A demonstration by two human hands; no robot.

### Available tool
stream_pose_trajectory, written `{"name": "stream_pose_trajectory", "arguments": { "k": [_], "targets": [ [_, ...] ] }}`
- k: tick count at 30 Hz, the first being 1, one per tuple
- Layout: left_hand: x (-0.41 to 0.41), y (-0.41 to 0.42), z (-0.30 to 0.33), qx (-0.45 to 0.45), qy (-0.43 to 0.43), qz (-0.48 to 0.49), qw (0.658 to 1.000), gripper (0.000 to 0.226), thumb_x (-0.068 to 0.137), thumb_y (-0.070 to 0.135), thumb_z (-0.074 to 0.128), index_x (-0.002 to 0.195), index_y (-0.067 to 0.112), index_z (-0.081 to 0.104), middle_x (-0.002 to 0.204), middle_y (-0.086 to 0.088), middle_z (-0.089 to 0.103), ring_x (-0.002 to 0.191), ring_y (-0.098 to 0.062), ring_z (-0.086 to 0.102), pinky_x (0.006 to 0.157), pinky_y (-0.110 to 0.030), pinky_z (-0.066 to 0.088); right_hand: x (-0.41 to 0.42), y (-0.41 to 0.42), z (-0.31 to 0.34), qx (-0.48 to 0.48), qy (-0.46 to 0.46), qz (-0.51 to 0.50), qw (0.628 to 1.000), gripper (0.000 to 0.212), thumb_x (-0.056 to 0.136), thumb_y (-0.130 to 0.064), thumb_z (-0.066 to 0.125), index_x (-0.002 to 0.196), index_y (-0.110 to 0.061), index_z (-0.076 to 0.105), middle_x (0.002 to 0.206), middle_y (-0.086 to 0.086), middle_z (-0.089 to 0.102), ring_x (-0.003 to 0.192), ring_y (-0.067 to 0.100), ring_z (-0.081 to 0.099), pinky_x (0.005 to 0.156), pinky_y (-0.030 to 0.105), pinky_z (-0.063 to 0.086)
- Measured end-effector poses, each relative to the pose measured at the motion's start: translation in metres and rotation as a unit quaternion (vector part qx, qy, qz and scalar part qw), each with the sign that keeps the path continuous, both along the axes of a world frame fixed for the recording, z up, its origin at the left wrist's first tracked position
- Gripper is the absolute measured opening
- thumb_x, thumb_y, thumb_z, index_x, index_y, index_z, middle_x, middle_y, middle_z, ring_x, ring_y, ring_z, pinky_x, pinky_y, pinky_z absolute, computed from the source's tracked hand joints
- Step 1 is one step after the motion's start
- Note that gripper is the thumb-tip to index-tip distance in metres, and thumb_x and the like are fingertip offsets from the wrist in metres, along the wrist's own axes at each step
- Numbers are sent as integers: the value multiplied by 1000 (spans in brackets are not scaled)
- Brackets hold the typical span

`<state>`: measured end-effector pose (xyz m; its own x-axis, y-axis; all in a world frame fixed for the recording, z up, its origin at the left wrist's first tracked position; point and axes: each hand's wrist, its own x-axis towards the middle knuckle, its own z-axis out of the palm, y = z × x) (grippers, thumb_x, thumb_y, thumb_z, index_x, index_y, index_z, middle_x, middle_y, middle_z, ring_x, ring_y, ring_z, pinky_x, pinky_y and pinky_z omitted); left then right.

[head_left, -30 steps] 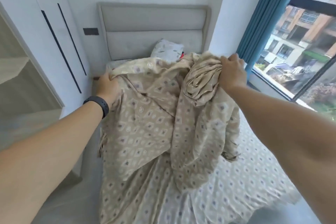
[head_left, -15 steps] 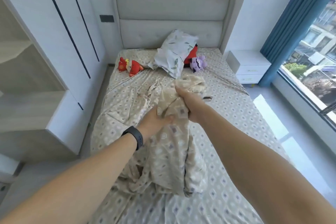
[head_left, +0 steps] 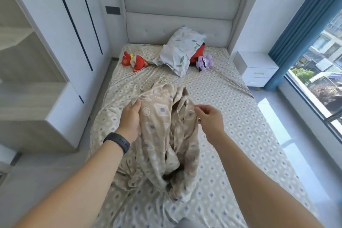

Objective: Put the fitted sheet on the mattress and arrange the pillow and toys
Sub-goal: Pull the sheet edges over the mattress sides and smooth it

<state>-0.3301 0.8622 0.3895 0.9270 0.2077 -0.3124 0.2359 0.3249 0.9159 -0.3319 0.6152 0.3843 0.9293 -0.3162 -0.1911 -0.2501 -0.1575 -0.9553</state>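
**Mia:** What is on the bed?

**Ben:** A beige sheet (head_left: 231, 116) with little diamond shapes. Most of it lies spread over the mattress, all the way up to the grey headboard (head_left: 182, 7). But one big part is bunched up in a heap (head_left: 166, 135) in the middle of the bed, near the person.

**Mia:** Who is holding it?

**Ben:** The left hand (head_left: 130, 118) grips the left edge of the heap — its fingers curl round a fold of cloth. There is a black band (head_left: 117, 142) on that wrist.

**Mia:** And the other hand?

**Ben:** The right hand (head_left: 210, 118) is just at the right side of the heap. Its fingers (head_left: 199, 110) are bent and loose. They are right by the cloth, but I cannot tell if they pinch it or only touch it.

**Mia:** Where is the pillow?

**Ben:** The pillow (head_left: 180, 50) with leaves on it leans at the top of the bed, tipped against the headboard. A red toy (head_left: 199, 52) peeks out from behind it, and a purple toy (head_left: 204, 62) sits just beside it on the right. Another red toy (head_left: 134, 60) lies on the sheet near the top left corner.

**Mia:** What else is in the room?

**Ben:** A white wardrobe (head_left: 70, 24) on the left, a small white nightstand (head_left: 257, 69) on the right, a blue curtain (head_left: 303, 24) — and a big window (head_left: 322, 72).
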Motion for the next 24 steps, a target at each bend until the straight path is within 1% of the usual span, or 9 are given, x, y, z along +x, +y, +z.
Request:
{"name": "stream_pose_trajectory", "arguments": {
  "k": [3, 6, 10, 12, 15, 17, 20, 22, 24],
  "targets": [
    [7, -7, -4, 55, -2, -24, 998, 44, 93, 50, 55, 118, 15, 68, 117, -7, 72, 109, -25, 68, 101, -50, 51, 2, -11, -5, -104, -9, -10, 994, 14, 97, -26, 61, 103, -26, 74, 84, -4, 71, 69, 12, 61, 67, 33, 53],
    [14, 2, -5, 87, 3, 47, 995, 62, 88, 60, 54, 128, 13, 63, 124, -9, 68, 111, -26, 66, 99, -49, 52, 13, -34, 0, -116, -22, -56, 991, 21, 100, -23, 55, 112, -22, 72, 89, -7, 68, 77, 13, 61, 77, 35, 53],
    [14, 2, 21, 148, 2, 100, 984, 31, 101, 42, 47, 91, 15, 58, 81, -2, 56, 74, -19, 55, 61, -26, 46, 54, -78, 40, -238, -75, -56, 967, 21, 100, -18, 54, 111, -15, 71, 100, 0, 70, 97, 17, 61, 80, 23, 35],
    [18, -15, 27, 178, -10, 111, 978, 33, 102, 43, 45, 90, 15, 55, 80, -6, 50, 72, -20, 50, 64, -31, 42, 78, -86, 60, -271, -92, -51, 957, 22, 100, -16, 52, 111, -12, 70, 107, 4, 69, 98, 19, 58, 78, 23, 32],
    [17, -57, 31, 151, -16, 86, 985, 43, 100, 49, 47, 98, 9, 60, 91, -10, 62, 81, -24, 63, 76, -39, 52, 85, -68, 68, -301, -117, 15, 946, 26, 100, -18, 50, 118, -14, 68, 122, 7, 63, 102, 19, 56, 82, 24, 34],
    [14, -81, 31, 91, -4, 67, 994, 47, 94, 55, 51, 108, 13, 66, 103, -10, 71, 96, -31, 71, 89, -48, 57, 64, -49, 56, -267, -97, 135, 949, 32, 98, -24, 53, 127, -20, 65, 125, 4, 62, 100, 16, 61, 85, 27, 44],
    [14, -97, 30, 62, -12, 74, 995, 45, 92, 53, 55, 105, 12, 69, 98, -11, 70, 91, -27, 70, 88, -50, 57, 10, -33, 12, -52, 66, 394, 915, 58, 88, -21, 64, 142, -36, 47, 118, 2, 66, 90, 11, 65, 85, 31, 54],
    [16, -95, 28, 105, -24, 59, 992, 59, 90, 60, 55, 105, 4, 67, 94, -10, 65, 85, -25, 63, 91, -59, 53, -21, -35, -24, 20, 170, 449, 877, 89, 77, -29, 78, 147, -48, 26, 127, -4, 62, 112, 14, 62, 101, 36, 51],
    [10, -97, 32, 121, -28, 10, 992, 62, 85, 66, 58, 109, 11, 70, 104, -6, 70, 98, -23, 65, 100, -63, 47, -41, -35, -54, 6, 195, 461, 866, 95, 71, -41, 88, 150, -36, 35, 130, -13, 63, 119, 11, 61, 102, 38, 53]
  ]
}}
